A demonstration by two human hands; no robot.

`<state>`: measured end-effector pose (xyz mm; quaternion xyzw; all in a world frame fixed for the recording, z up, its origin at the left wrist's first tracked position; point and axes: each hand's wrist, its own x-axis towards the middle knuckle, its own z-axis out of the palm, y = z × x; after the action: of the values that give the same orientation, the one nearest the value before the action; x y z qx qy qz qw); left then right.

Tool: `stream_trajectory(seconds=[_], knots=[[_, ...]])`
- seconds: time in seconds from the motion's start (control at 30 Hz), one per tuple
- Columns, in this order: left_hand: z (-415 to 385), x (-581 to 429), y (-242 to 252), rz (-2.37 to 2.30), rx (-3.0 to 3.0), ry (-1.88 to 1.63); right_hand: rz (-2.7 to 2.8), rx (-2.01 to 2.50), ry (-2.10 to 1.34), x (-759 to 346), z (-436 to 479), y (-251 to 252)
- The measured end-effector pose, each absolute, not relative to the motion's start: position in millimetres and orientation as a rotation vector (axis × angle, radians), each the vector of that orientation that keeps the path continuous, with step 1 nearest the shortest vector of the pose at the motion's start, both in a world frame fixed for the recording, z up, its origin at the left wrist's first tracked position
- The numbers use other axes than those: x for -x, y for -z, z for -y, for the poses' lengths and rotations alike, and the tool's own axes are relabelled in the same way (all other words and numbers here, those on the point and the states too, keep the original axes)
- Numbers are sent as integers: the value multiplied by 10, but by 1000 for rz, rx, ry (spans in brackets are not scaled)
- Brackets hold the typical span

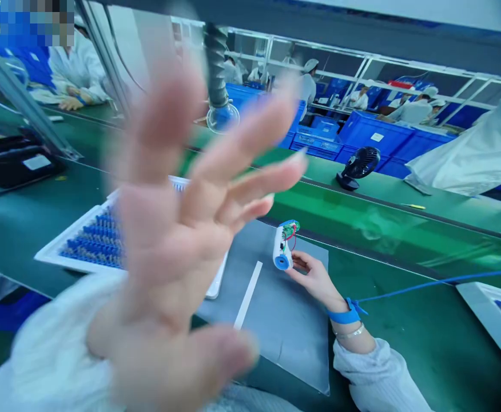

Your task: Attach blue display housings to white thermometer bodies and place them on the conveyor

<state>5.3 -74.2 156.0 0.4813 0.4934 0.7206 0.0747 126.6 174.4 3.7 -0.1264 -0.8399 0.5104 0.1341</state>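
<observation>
My left hand (pixel 177 229) is raised close to the camera, blurred, with its fingers spread and nothing in them. It covers much of the bench's left side. Over the grey mat (pixel 293 320), my right hand (pixel 313 277) grips a small white and blue device housing (pixel 279 249) by its lower end. A green circuit board (pixel 291 228) and thin red wires show at the housing's open top. On the mat lies a white strip (pixel 249 292). A blue wrist strap (pixel 345 313) with a cord circles my right wrist.
Behind my left hand stands a white tray (pixel 47 254) of blue parts; another tray (pixel 486 309) is at far right. A small black fan (pixel 357 167) stands beyond the green belt (pixel 362 212). A ribbed duct (pixel 216 68) hangs overhead. Co-workers sit at other benches.
</observation>
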Motion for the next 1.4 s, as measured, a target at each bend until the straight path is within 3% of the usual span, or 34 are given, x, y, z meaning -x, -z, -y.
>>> stream_trajectory(seconds=[0.2, 0.43, 0.6, 0.8, 0.9, 1.2, 1.4], knots=[[291, -201, -624, -1003, -413, -1807, 2605, 52, -1254, -1276, -1536, -380], [185, -225, -351, -713, -351, -1624, 2665, 11, -558, -1327, -1601, -392], [210, -275, -248, -725, -551, -1679, 2625, 38, -582, -1223, -1616, -371], [210, -212, -227, -1735, -1068, -1672, 2602, -50, -874, -1299, -1461, -686], [205, -194, -185, -1977, -1253, -1627, 2671, -143, -1095, -1354, -1320, -810], [220, -241, -171, -1858, -1193, -1488, 2974, -122, -783, -1397, -1247, -778], [216, -163, -205, -1249, -911, -1359, 2897, -294, -793, -1440, -1237, -829]])
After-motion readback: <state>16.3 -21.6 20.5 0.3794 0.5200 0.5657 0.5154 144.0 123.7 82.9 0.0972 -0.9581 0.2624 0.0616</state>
